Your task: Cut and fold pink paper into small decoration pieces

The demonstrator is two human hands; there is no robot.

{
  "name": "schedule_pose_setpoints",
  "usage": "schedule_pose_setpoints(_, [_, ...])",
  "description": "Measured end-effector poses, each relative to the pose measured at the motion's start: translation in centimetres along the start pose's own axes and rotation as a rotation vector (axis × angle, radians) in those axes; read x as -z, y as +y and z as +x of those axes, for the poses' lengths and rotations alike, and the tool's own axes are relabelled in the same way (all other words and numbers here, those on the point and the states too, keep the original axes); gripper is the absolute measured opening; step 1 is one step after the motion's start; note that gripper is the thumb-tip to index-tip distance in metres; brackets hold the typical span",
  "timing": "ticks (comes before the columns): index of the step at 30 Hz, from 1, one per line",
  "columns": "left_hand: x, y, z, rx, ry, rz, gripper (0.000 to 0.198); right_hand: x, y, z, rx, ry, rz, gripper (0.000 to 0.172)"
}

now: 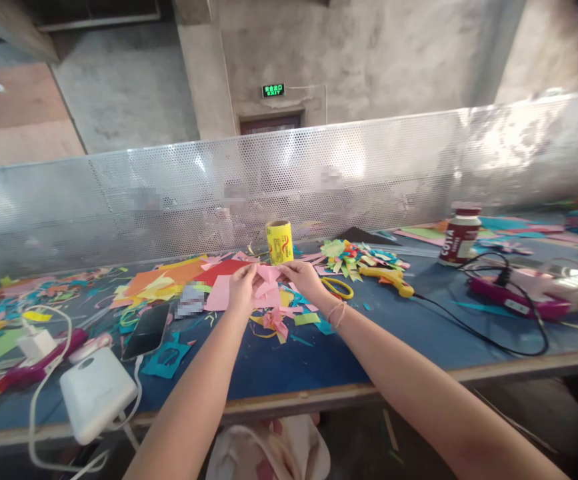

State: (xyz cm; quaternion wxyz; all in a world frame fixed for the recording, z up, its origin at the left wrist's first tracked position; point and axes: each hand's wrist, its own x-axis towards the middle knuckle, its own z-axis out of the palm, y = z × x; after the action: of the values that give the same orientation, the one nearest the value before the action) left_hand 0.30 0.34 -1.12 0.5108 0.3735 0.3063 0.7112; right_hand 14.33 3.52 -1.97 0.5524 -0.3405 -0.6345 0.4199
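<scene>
Both of my arms reach out over a blue worktable (289,367). Between my two hands I hold a folded piece of pink paper (267,285). My left hand (242,289) pinches its left edge, fingers closed. My right hand (303,278) pinches its upper right corner; a thin bracelet sits on that wrist. Under the hands lie paper scraps and a small pink paper flower (275,321). Yellow-handled scissors (337,287) rest just right of my right hand.
A yellow roll (279,242) stands behind my hands. A yellow glue gun (387,279), paper flowers (349,257) and a bottle (460,235) lie right, with black cables. A phone (146,331), white power bank (96,393) and coloured sheets (169,280) lie left. A perforated metal screen (289,180) backs the table.
</scene>
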Motion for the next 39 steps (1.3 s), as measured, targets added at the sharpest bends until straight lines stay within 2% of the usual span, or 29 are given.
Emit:
schedule_pose_setpoints(5, [0.0, 0.1, -0.1, 0.014, -0.026, -0.017, 0.026, 0.0, -0.3, -0.2, 0.074, 0.010, -0.065, 0.033])
schedule_pose_setpoints(11, [0.0, 0.0, -0.1, 0.017, -0.038, -0.035, 0.025, 0.1, -0.8, -0.4, 0.131, 0.050, -0.146, 0.036])
schedule_pose_setpoints(15, [0.0, 0.1, -0.1, -0.002, -0.031, -0.037, 0.023, 0.2, -0.4, -0.4, 0.163, -0.010, -0.089, 0.027])
schedule_pose_setpoints(17, [0.0, 0.1, -0.1, -0.011, -0.022, -0.023, 0.021, 0.3, -0.2, -0.4, 0.182, -0.045, -0.063, 0.032])
schedule_pose_setpoints(19, [0.1, 0.0, 0.0, -0.014, -0.022, -0.011, 0.021, 0.3, 0.0, -0.3, 0.179, -0.055, -0.073, 0.034])
schedule_pose_setpoints(27, [0.1, 0.1, -0.1, 0.005, -0.057, -0.023, 0.022, 0.3, -0.4, -0.3, 0.155, 0.015, -0.155, 0.022])
schedule_pose_setpoints(36, [0.1, -0.4, 0.0, -0.020, -0.107, -0.024, 0.023, 0.4, 0.6, 0.3, 0.118, 0.044, -0.101, 0.020])
schedule_pose_setpoints(39, [-0.1, -0.3, 0.1, 0.001, -0.087, -0.051, 0.023, 0.4, 0.6, 0.3, 0.124, 0.060, -0.104, 0.020])
